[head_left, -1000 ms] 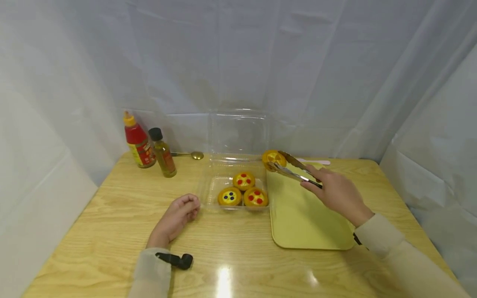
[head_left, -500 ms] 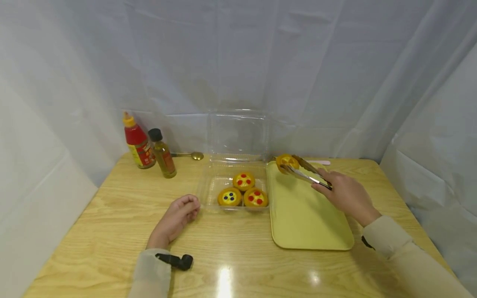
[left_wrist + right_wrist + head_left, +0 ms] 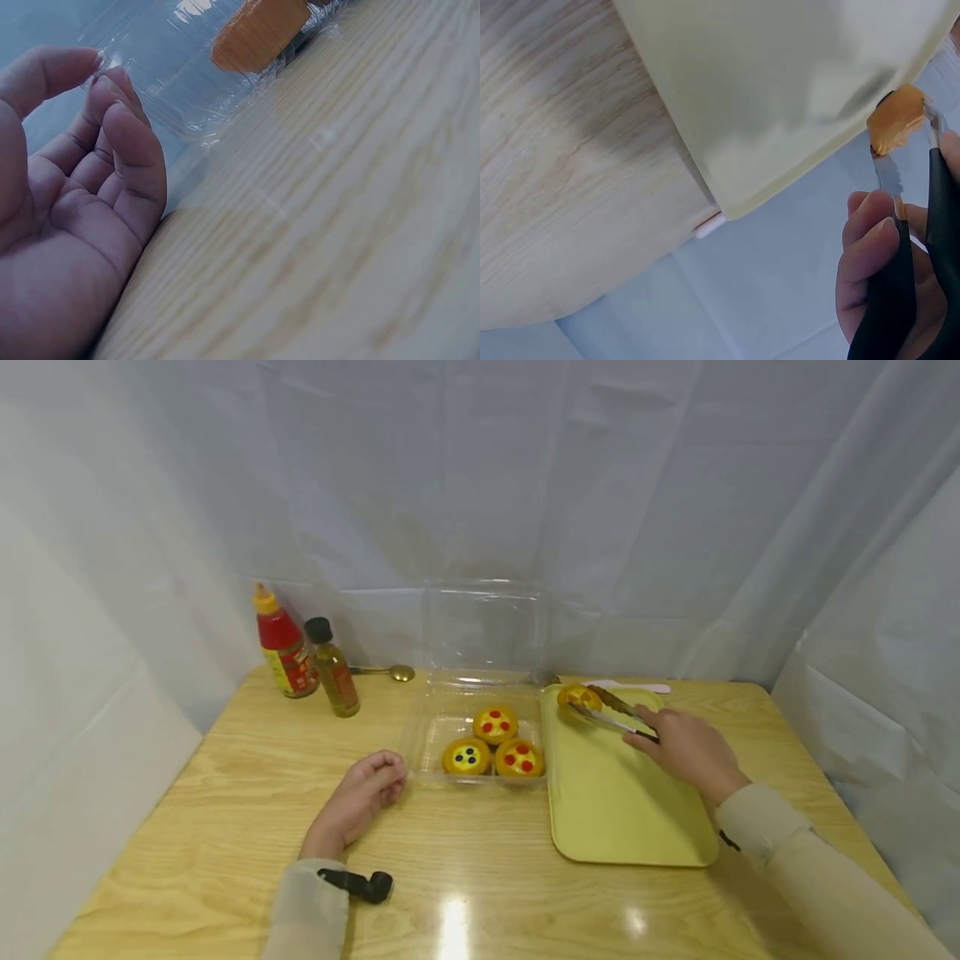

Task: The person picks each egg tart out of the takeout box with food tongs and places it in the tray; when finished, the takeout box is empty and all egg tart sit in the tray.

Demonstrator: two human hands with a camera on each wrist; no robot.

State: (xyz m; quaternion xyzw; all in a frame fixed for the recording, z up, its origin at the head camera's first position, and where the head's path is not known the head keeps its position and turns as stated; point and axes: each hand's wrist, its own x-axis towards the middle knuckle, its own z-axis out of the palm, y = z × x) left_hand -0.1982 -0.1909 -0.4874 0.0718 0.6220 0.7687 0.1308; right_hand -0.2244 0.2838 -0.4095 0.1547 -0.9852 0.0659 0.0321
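Note:
My right hand [image 3: 690, 747] grips a pair of metal tongs [image 3: 618, 723] by their dark handles. Between the tips of the tongs is an egg tart [image 3: 577, 700], at the far left corner of the yellow tray [image 3: 630, 818]. In the right wrist view the tart [image 3: 898, 118] overlaps the tray's edge, and a shadow falls beside it. My left hand [image 3: 360, 797] rests on the table and pinches the near left rim of an open clear plastic container [image 3: 442, 731]. Inside lie two tarts with red dots [image 3: 519, 758] and one tart with blue dots [image 3: 466, 757].
A red sauce bottle [image 3: 287, 647], a dark-capped bottle [image 3: 337, 679] and a spoon [image 3: 401, 672] are at the back left. The container's lid [image 3: 486, 631] stands raised at the back. A pale pink utensil [image 3: 652, 688] lies behind the tray. White cloth [image 3: 495, 485] encloses the table.
The tongs have carried the egg tart rightward from beside the container to over the tray's far left corner, then slightly lower. My left hand has stayed at the container's rim.

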